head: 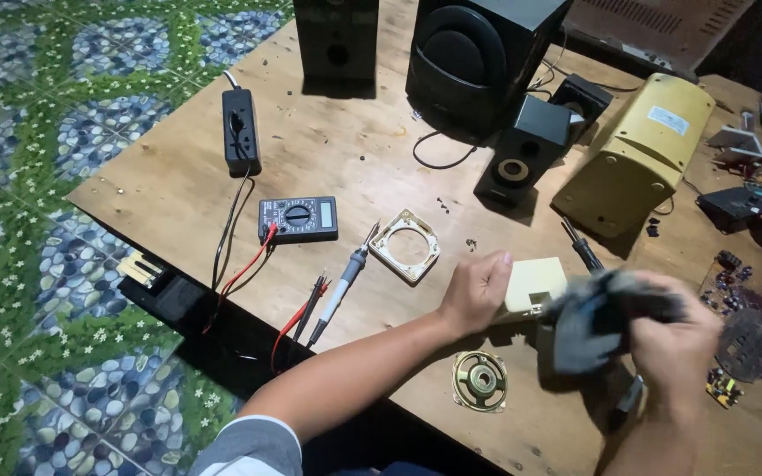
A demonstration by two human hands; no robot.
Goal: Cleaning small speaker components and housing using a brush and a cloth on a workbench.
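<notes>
My left hand [476, 289] grips a small cream plastic box [535, 284] and holds it just above the wooden table [178, 176]. My right hand [676, 335] is closed on a dark grey cloth [588, 322], pressed against the right side of the box; the cloth looks blurred. Below the hands a bare round speaker driver [480, 381] lies on the table. A cream square frame [406, 246] rests to the left of my left hand.
A soldering iron [344, 282], a multimeter [298, 218] with red and black probes, and a black power strip [241, 130] lie at left. Black speakers [478, 57] and a yellow casing [637, 154] stand behind. Circuit boards [751, 326] lie at right.
</notes>
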